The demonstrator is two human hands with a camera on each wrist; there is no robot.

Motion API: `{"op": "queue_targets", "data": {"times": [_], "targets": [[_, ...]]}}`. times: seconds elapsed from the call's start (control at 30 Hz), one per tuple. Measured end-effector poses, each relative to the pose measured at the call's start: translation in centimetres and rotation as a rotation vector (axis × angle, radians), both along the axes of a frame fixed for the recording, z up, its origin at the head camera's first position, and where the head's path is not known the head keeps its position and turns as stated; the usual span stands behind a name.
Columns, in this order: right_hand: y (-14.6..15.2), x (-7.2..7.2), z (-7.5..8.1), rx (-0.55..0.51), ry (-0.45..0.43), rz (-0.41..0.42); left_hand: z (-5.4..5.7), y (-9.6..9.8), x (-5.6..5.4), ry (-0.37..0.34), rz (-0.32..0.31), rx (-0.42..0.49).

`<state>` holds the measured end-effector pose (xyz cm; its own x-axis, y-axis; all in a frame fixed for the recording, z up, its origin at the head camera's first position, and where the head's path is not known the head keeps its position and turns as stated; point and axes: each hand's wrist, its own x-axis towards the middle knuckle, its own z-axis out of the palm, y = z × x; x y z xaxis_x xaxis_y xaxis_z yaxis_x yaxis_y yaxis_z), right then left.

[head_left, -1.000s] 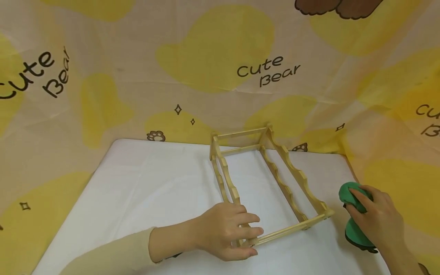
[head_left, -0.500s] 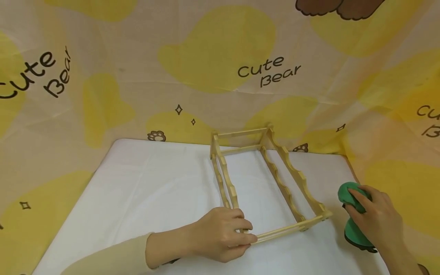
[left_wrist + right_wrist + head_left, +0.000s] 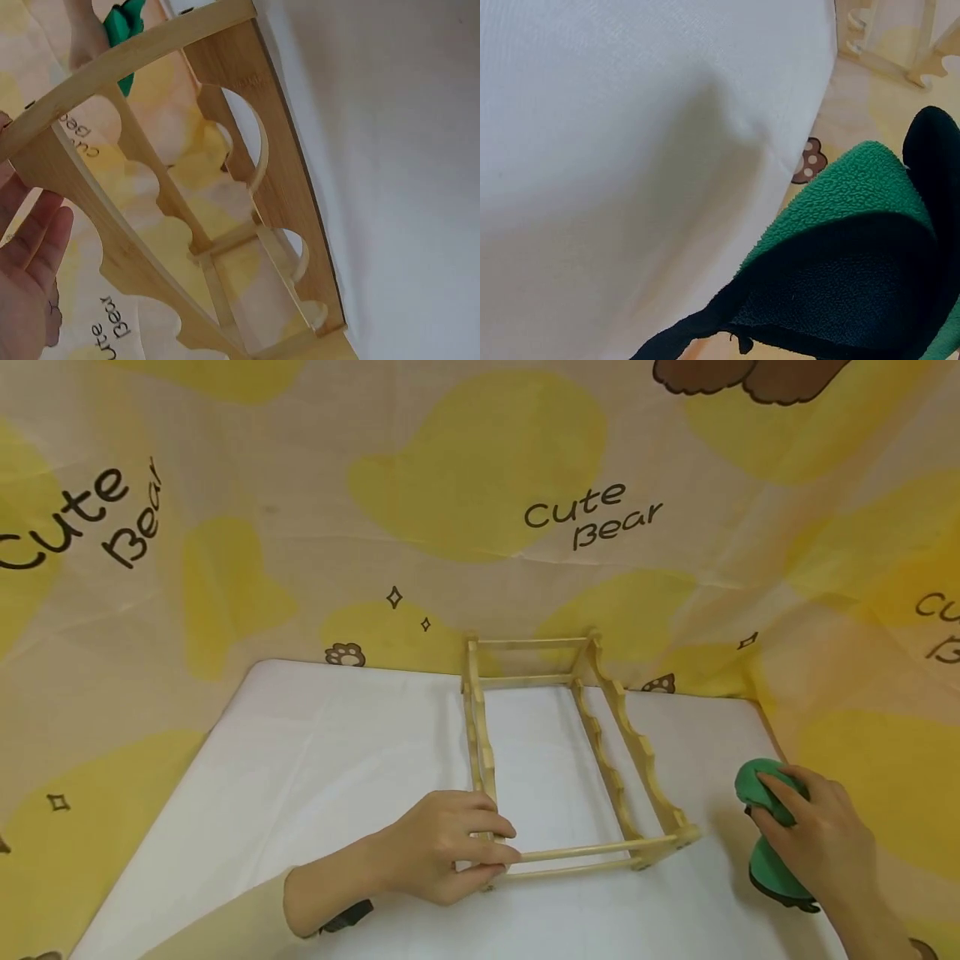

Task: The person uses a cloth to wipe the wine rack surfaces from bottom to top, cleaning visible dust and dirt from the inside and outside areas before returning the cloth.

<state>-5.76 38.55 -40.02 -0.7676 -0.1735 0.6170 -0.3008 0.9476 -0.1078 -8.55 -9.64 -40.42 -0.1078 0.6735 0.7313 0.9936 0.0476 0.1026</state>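
Note:
A light wooden rack [image 3: 684, 837] with scalloped side rails stands on the white table. My left hand [image 3: 450, 847] grips its near left corner; in the left wrist view the fingers [image 3: 52, 240] lie by the scalloped rail [image 3: 289, 165]. My right hand [image 3: 825, 835] holds a bunched green cloth [image 3: 780, 872] at the right, apart from the rack and over the table. The right wrist view shows the cloth's fuzzy green face [image 3: 862, 187] and its dark edging and dark reverse side. That hand does not show there.
The white table [image 3: 337, 752] ends at a beige and yellow printed fabric backdrop [image 3: 300, 527] behind and on both sides. The rack's far end is close to the back fabric. A dark object [image 3: 347, 916] shows below the left wrist.
My left hand has moved left and slightly away from me, turning the rack's near end left with it. The hand's fingers have closed in on the corner. The right hand and cloth barely moved.

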Motion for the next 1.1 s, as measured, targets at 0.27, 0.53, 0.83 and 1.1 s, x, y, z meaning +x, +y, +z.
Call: {"op": "queue_targets", "data": {"times": [0.27, 0.53, 0.83, 1.1], "targets": [[-0.6, 0.0, 0.3, 0.012, 0.046, 0.017, 0.5, -1.7, -0.8, -0.158, -0.032, 0.032], [-2.0, 0.4, 1.2, 0.012, 0.094, 0.054, 0.6, -2.9, -1.4, -0.243, -0.032, 0.062], [-3.6, 0.7, 2.2, 0.010, 0.207, 0.151, 0.4, -3.4, -1.7, -0.357, -0.007, 0.067], [-5.4, 1.2, 3.3, -0.011, 0.277, 0.276, 0.2, -3.3, -1.7, -0.382, 0.000, 0.085]]}}
